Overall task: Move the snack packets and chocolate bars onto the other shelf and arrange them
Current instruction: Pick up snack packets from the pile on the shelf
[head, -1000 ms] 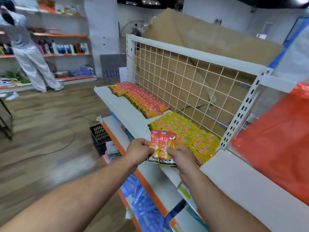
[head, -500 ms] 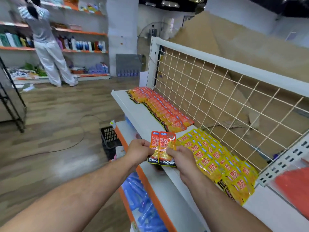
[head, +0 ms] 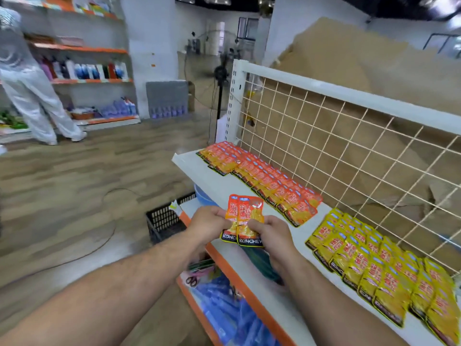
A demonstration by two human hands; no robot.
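Both hands hold a small stack of orange snack packets (head: 245, 216) upright in front of the white top shelf (head: 194, 168). My left hand (head: 208, 224) pinches the stack's left edge, and my right hand (head: 270, 232) grips its lower right corner. On the shelf, rows of orange packets (head: 264, 181) overlap along the wire back, running from the far end toward me. A block of yellow packets (head: 381, 265) lies nearer, at the right. The held stack hovers over the shelf's front edge, apart from both groups.
A white wire grid (head: 349, 156) backs the shelf, with brown cardboard behind it. Lower orange-edged shelves (head: 232, 268) hold blue packs and scissors. A black basket (head: 164, 221) sits on the wooden floor. A person in white stands at the far left shelves (head: 32, 101). A fan stands behind.
My view has swung left along the shelf, so the orange rows now sit centre and the yellow block lies right. The held stack stays gripped in both hands, slightly farther left along the shelf.
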